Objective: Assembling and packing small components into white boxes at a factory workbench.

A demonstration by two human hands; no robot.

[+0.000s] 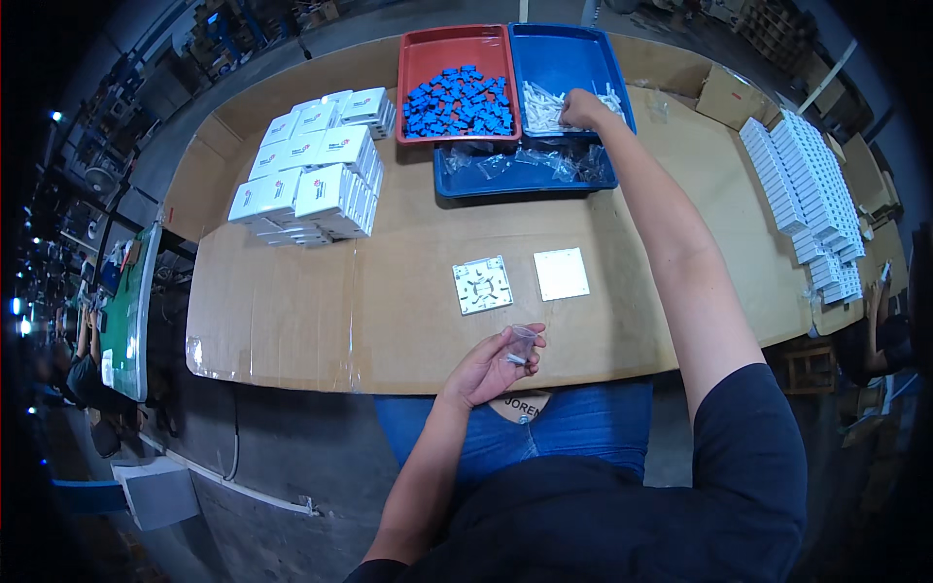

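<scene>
Near the table's front edge, my left hand [480, 373] is closed round a small clear plastic bag [523, 339], with a small white piece visible in it. My right hand [583, 109] reaches far forward into a blue tray [566, 58], its fingers bent down among small white tube-like pieces [540, 109]. What those fingertips hold, if anything, is hidden. Just beyond my left hand lies a square white tray-like part [482, 285] with moulded clips inside. Right of it is a flat square white cover [562, 274].
A red tray [455, 47] holds many small blue pieces [461, 102]. In front, another blue tray [525, 185] contains clear plastic bags. White square boxes [311, 160] are stacked at left; rows of white parts [807, 194] stand at right. Cardboard walls edge the table [282, 321]. Other people work at both sides.
</scene>
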